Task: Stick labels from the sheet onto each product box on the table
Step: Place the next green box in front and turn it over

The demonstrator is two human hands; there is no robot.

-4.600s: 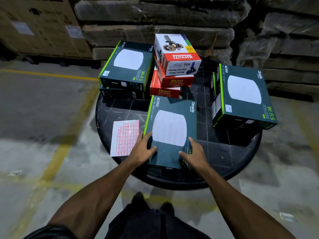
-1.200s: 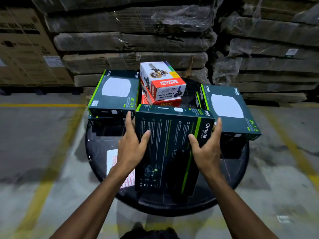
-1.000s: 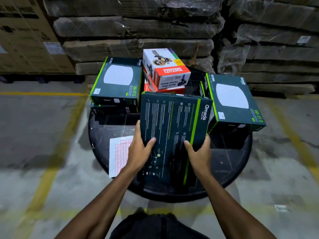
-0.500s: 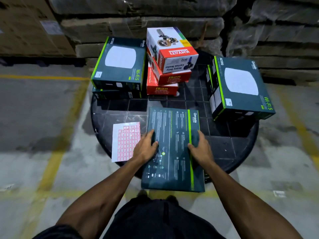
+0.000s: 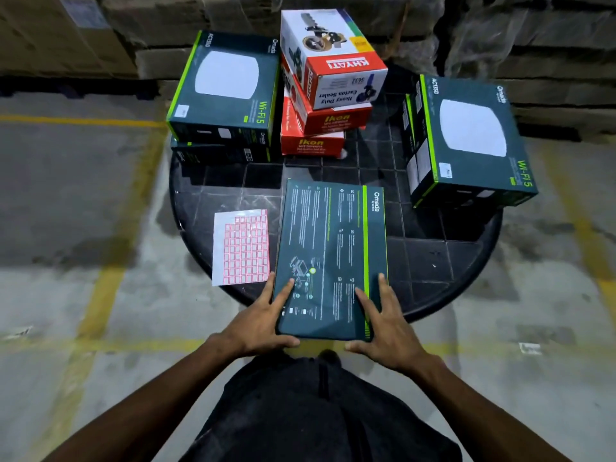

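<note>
Head view: the dark Omada box (image 5: 330, 258) lies flat, printed back face up, on the near part of the round black table (image 5: 466, 261), its near end projecting past the table edge toward me. My left hand (image 5: 263, 323) grasps its near left corner, fingers laid on the top face and thumb under the near edge. My right hand (image 5: 383, 323) grasps the near right corner likewise, fingers along the green stripe. The label sheet (image 5: 240, 247), white with rows of red-bordered labels, lies flat on the table just left of this box, close to my left fingertips but apart from them. Farther back, a stack of two Omada boxes (image 5: 226, 95) stands at left, a red and white stack of tape-dispenser boxes (image 5: 328, 81) at centre, and another Omada stack (image 5: 466, 141) at right, overhanging the table rim.
</note>
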